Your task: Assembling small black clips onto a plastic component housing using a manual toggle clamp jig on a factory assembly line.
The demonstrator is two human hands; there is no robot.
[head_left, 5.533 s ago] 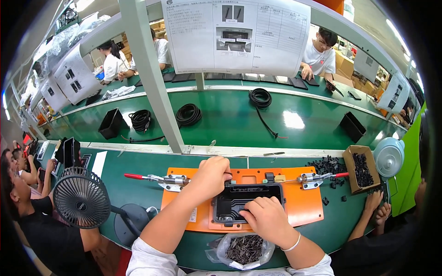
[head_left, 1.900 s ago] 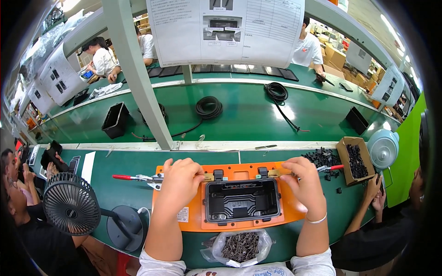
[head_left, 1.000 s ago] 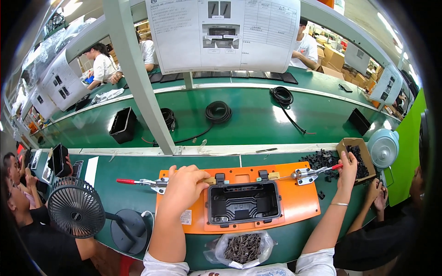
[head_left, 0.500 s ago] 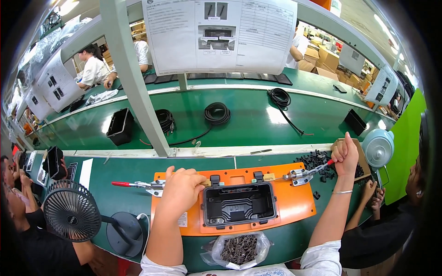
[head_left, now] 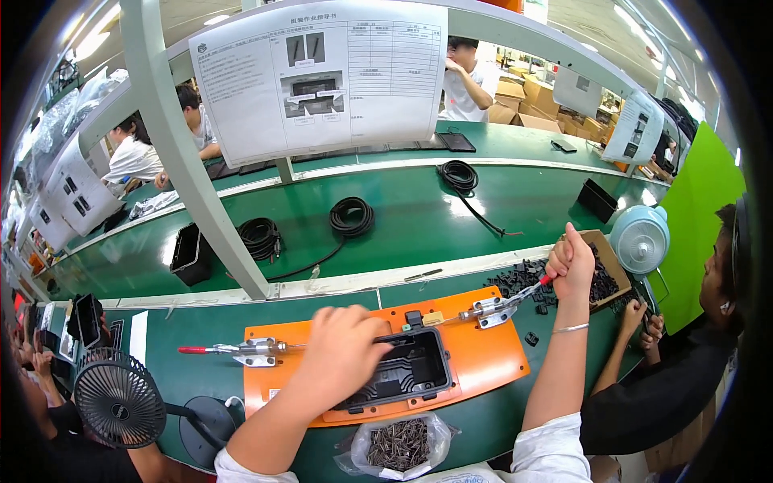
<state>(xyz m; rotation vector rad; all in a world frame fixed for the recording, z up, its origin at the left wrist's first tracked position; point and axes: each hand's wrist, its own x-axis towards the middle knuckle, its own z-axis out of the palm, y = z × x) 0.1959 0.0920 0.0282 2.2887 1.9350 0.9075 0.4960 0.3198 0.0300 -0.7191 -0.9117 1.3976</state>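
Observation:
A black rectangular plastic box (head_left: 409,372) sits open-topped in an orange fixture plate (head_left: 493,354) on the bench. My left hand (head_left: 346,350) is over the box's left rear corner, fingers drawn together. It hides that corner and whatever may be between the fingers. At the right, my right hand (head_left: 573,266) grips the red handle of a toggle clamp (head_left: 489,310), thumb upward. That clamp's rod reaches a tan block (head_left: 433,319) beside a black latch (head_left: 413,319) at the box's rear edge. Another toggle clamp (head_left: 259,350) lies at the left, its red handle flat and untouched.
A plastic bag of screws (head_left: 398,444) lies before the fixture. Small black parts (head_left: 515,282) are strewn by a cardboard box (head_left: 612,266). A dark fan (head_left: 121,398) stands left, a pale blue fan (head_left: 640,240) right. Coiled cables (head_left: 352,217) lie behind; co-workers sit on both sides.
My left hand has moved right, from the box's left rear latch to over the box. My right hand stays on the clamp handle. The whole view has shifted.

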